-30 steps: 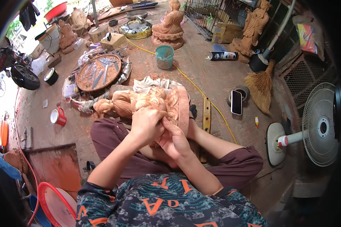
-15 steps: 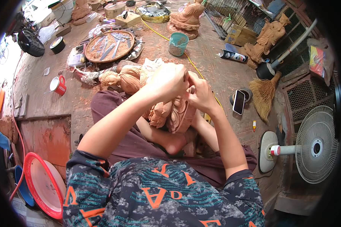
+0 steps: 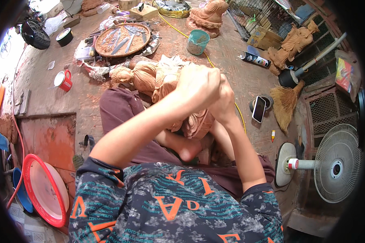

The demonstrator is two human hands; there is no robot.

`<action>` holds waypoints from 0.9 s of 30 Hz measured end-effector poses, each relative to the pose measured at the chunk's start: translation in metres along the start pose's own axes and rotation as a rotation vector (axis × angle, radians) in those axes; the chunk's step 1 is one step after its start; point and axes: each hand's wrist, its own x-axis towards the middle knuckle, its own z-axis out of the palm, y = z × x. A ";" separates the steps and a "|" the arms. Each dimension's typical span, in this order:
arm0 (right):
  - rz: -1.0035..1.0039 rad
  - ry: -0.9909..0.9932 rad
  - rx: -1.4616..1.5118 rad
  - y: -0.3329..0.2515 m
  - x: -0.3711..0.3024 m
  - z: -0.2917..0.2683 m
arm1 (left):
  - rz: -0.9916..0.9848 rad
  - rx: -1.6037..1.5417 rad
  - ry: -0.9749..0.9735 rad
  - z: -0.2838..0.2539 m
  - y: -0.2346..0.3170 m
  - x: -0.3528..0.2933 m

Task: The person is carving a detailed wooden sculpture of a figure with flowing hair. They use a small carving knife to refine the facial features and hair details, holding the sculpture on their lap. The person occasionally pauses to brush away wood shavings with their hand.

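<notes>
A reddish-brown carved wooden statue (image 3: 146,80) lies on its side across my folded legs, its rounded end to the left and carved folds to the right. Above its right part my left hand (image 3: 199,86) is closed in a fist, knuckles up. Pressed against it, my right hand (image 3: 224,102) is closed too, with its fingers mostly behind the left. Whatever the two hands hold is hidden by them. They cover the middle of the carving, so I cannot tell where they touch it.
Beyond the statue stands a round woven tray (image 3: 144,45) of carving tools and shavings. A teal bucket (image 3: 198,42) and yellow cable (image 3: 240,111) are ahead. To the right are a phone (image 3: 258,109), a straw broom (image 3: 285,105) and a fan (image 3: 336,168); left, a red mug (image 3: 63,81).
My hands have drawn tighter together and shifted a little to the right, the left fist now covering more of the right fingers. The whole view has also shifted slightly.
</notes>
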 end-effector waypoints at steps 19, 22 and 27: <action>0.238 0.019 -0.562 -0.057 -0.027 0.021 | 0.276 -0.892 0.431 0.056 0.030 -0.084; 0.289 -0.005 -0.614 -0.059 -0.027 0.023 | 0.262 -0.924 0.453 0.057 0.025 -0.086; 0.271 -0.033 -0.622 -0.055 -0.030 0.020 | 0.230 -1.003 0.495 0.051 0.029 -0.077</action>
